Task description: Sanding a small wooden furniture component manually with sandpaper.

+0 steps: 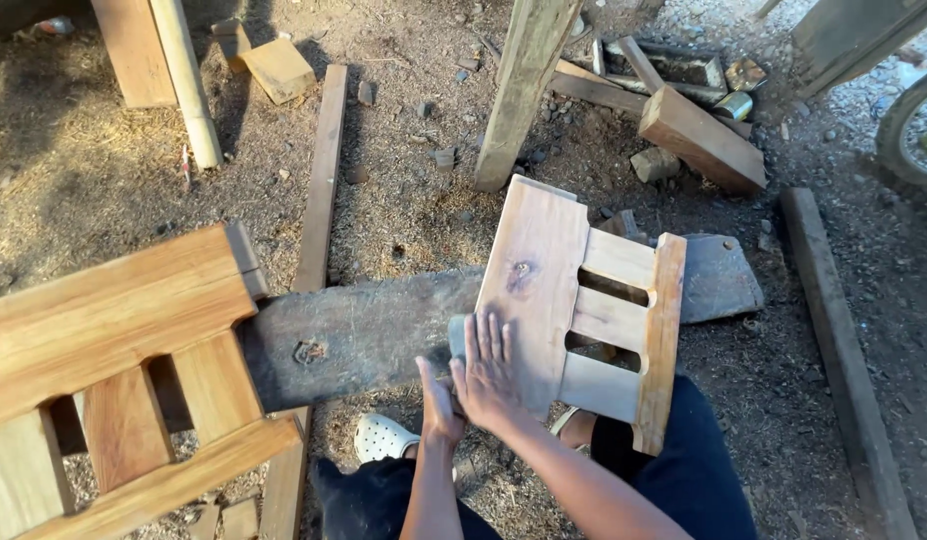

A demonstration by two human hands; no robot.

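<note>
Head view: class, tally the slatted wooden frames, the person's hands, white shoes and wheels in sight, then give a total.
Slatted wooden frames: 2, small frame, large frame
Hands: 2, left hand, right hand
White shoes: 1, white shoe
Wheels: 1, wheel
Total: 6

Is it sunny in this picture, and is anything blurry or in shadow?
Head view: warm low sunlight, sharp all over. The slatted wooden panel glows brightly, while the sawdust ground at upper left lies in shade. Both hands, left hand and right hand, look crisp, with no glare.
</note>
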